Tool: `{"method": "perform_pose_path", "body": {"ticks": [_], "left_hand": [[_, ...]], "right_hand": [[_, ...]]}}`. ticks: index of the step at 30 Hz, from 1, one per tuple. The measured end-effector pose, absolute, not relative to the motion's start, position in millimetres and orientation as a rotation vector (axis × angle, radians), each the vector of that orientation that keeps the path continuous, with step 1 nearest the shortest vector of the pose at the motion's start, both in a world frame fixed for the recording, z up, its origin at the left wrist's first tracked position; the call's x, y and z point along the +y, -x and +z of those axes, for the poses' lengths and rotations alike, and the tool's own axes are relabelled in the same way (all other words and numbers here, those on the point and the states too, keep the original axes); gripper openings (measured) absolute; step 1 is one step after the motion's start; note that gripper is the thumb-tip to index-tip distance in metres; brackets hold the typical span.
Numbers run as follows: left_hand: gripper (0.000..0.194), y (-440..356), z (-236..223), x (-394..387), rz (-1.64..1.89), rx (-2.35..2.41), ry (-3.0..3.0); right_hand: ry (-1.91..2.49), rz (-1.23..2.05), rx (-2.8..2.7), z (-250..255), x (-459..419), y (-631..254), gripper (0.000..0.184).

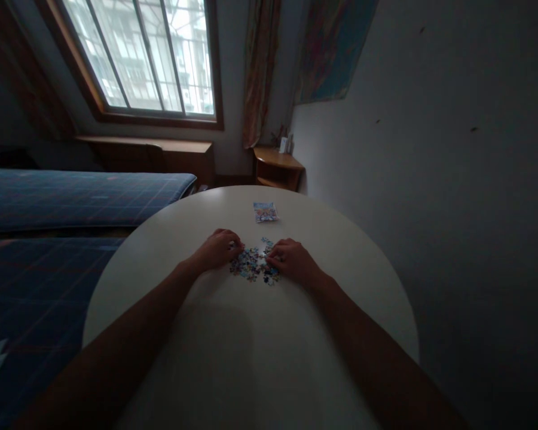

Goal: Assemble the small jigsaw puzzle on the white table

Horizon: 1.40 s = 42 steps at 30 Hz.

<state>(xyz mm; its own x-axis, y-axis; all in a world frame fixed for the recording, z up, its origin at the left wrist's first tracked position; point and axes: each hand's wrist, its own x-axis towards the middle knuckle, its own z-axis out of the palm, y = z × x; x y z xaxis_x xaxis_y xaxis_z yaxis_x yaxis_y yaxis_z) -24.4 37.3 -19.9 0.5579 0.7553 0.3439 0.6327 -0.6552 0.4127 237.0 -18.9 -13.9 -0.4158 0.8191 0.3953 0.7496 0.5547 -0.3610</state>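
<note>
A small heap of colourful jigsaw pieces (252,264) lies near the middle of a round white table (332,251). My left hand (217,248) rests at the heap's left edge, fingers curled down onto the pieces. At the right edge, my right hand (291,260) has its fingers bent and pinched over some pieces. What each hand grips is too small to make out. A small printed card or packet (265,211) lies flat on the table beyond the heap.
A bed with a blue checked cover (72,203) stands to the left of the table. A wall (452,179) runs close along the right. A wooden corner shelf (275,167) and a barred window (147,57) are at the back.
</note>
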Motion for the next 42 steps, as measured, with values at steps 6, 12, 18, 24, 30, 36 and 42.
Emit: {"method": "perform_pose_path", "body": {"ticks": [6,12,18,24,30,36,42], "left_hand": [[0.04,33,-19,35,0.628,1.068,-2.588],[0.035,32,-22,37,0.578,1.038,-2.601],[0.028,30,-21,36,0.589,1.004,-2.61],[0.028,23,-19,30,0.609,0.933,-2.629],[0.03,12,-17,23,0.644,0.834,-2.652],[0.023,4,-15,18,0.646,0.762,-2.658],[0.022,4,-9,13,0.588,0.745,-2.657]], "right_hand": [[1.034,0.139,-2.371,-15,-26,-223,0.018],[0.942,0.159,-2.453,-20,-33,-205,0.029],[0.988,0.176,-2.414,-19,-29,-215,0.015],[1.05,0.275,-2.361,-20,-27,-218,0.012],[1.025,0.301,-2.337,-21,-26,-219,0.009],[1.056,0.179,-2.34,-20,-24,-221,0.008],[1.295,-0.029,-2.257,-8,-22,-227,0.004]]}}
